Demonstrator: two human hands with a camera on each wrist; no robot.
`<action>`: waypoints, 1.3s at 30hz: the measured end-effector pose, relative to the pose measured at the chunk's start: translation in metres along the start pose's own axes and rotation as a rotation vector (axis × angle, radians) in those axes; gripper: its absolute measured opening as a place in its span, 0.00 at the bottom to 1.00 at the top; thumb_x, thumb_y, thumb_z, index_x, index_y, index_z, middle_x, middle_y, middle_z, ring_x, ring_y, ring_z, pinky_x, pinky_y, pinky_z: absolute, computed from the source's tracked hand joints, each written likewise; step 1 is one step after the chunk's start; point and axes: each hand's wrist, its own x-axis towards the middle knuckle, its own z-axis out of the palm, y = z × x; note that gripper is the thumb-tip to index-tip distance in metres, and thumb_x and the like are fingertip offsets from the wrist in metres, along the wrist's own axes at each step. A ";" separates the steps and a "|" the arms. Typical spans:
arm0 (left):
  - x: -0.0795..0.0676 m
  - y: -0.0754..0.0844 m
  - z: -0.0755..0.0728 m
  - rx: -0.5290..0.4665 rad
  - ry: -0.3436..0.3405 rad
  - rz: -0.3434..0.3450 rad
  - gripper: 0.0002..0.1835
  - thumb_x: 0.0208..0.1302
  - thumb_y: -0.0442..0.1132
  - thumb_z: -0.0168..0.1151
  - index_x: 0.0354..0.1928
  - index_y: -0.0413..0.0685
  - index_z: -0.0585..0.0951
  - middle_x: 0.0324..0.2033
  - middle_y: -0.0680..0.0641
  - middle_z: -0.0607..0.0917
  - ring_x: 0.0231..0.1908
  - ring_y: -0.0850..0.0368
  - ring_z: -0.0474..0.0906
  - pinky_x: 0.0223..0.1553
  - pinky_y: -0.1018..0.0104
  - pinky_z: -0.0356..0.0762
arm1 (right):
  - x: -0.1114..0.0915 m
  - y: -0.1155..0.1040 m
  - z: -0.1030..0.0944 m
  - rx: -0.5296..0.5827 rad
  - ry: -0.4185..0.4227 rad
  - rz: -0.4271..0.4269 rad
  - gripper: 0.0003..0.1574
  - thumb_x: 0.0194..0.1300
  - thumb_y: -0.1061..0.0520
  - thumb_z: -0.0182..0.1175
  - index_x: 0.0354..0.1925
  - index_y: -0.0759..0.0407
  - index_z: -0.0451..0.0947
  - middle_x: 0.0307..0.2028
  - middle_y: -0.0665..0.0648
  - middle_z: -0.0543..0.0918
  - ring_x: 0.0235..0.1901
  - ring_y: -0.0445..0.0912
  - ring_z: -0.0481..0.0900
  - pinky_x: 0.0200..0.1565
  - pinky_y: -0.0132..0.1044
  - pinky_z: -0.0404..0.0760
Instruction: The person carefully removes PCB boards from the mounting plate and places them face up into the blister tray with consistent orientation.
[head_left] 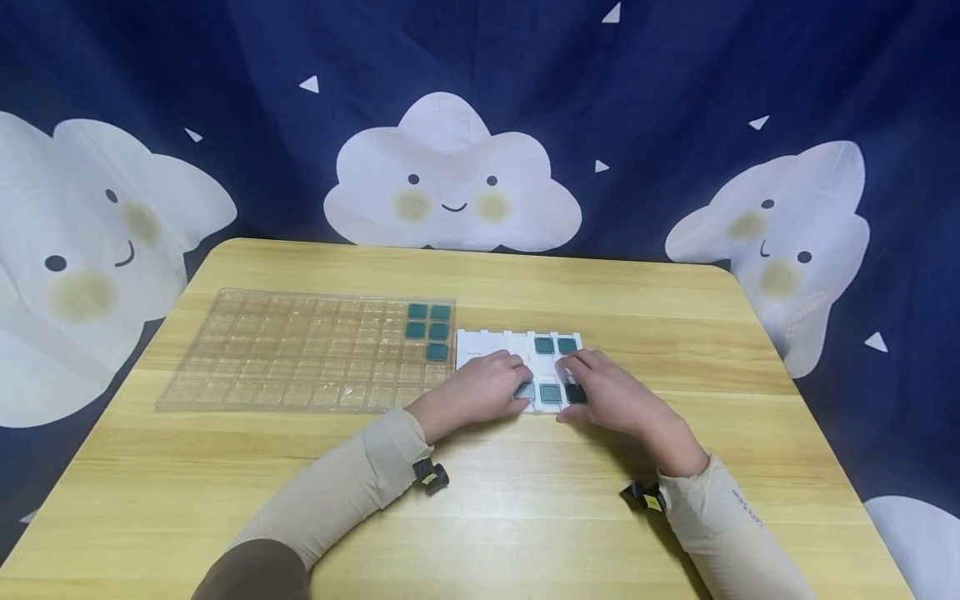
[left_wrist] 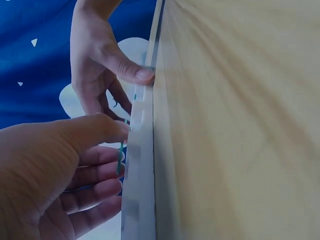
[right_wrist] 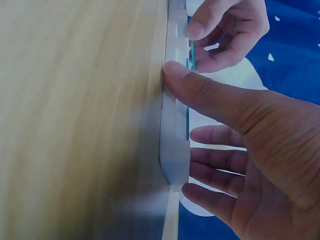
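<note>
A white compartmented tray lies flat on the table, partly covered by both hands. My left hand is over its left half and pinches a thin green square chip between thumb and fingers. Edge-on in the left wrist view, this chip stands slightly above the tray top. My right hand grips the tray's right end, its thumb against the near wall and fingers on the top side. Two green chips sit in the back row, another chip in front between the hands. A dark piece is partly hidden by the right hand.
Left of the white tray lies a long clear plastic tray with many compartments; several green chips sit in its right end. The wooden table ends at a dark blue curtain with cloud prints.
</note>
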 end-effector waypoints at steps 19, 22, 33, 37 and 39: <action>-0.005 -0.012 -0.016 -0.146 0.002 0.010 0.21 0.65 0.48 0.64 0.55 0.45 0.80 0.48 0.48 0.82 0.46 0.55 0.80 0.53 0.65 0.78 | 0.000 -0.001 -0.001 0.009 -0.012 0.023 0.47 0.52 0.41 0.75 0.62 0.64 0.71 0.57 0.65 0.74 0.56 0.58 0.72 0.60 0.52 0.73; -0.006 -0.014 -0.018 -0.162 0.003 0.010 0.21 0.64 0.48 0.65 0.55 0.46 0.81 0.49 0.49 0.82 0.47 0.55 0.80 0.53 0.64 0.78 | 0.000 0.000 0.000 0.007 -0.013 0.023 0.47 0.52 0.41 0.75 0.62 0.64 0.71 0.57 0.65 0.74 0.57 0.58 0.72 0.60 0.52 0.73; -0.015 -0.019 -0.027 -0.193 -0.037 -0.052 0.20 0.66 0.48 0.64 0.56 0.47 0.80 0.51 0.49 0.81 0.50 0.53 0.79 0.55 0.62 0.77 | 0.000 -0.001 0.000 0.009 -0.014 0.023 0.47 0.51 0.41 0.75 0.62 0.63 0.71 0.57 0.64 0.74 0.56 0.58 0.72 0.60 0.52 0.73; -0.017 -0.023 -0.028 -0.194 -0.028 -0.062 0.20 0.65 0.47 0.65 0.56 0.47 0.80 0.51 0.49 0.81 0.50 0.54 0.79 0.54 0.63 0.77 | 0.000 -0.002 0.000 0.013 -0.020 0.033 0.47 0.51 0.41 0.75 0.62 0.63 0.71 0.58 0.64 0.73 0.57 0.58 0.72 0.60 0.52 0.73; -0.017 -0.025 -0.028 -0.191 -0.019 -0.061 0.20 0.65 0.47 0.66 0.55 0.47 0.81 0.50 0.49 0.81 0.50 0.54 0.79 0.55 0.63 0.77 | 0.000 -0.002 0.000 0.014 -0.022 0.037 0.47 0.51 0.41 0.75 0.62 0.63 0.71 0.58 0.65 0.73 0.57 0.58 0.71 0.60 0.52 0.73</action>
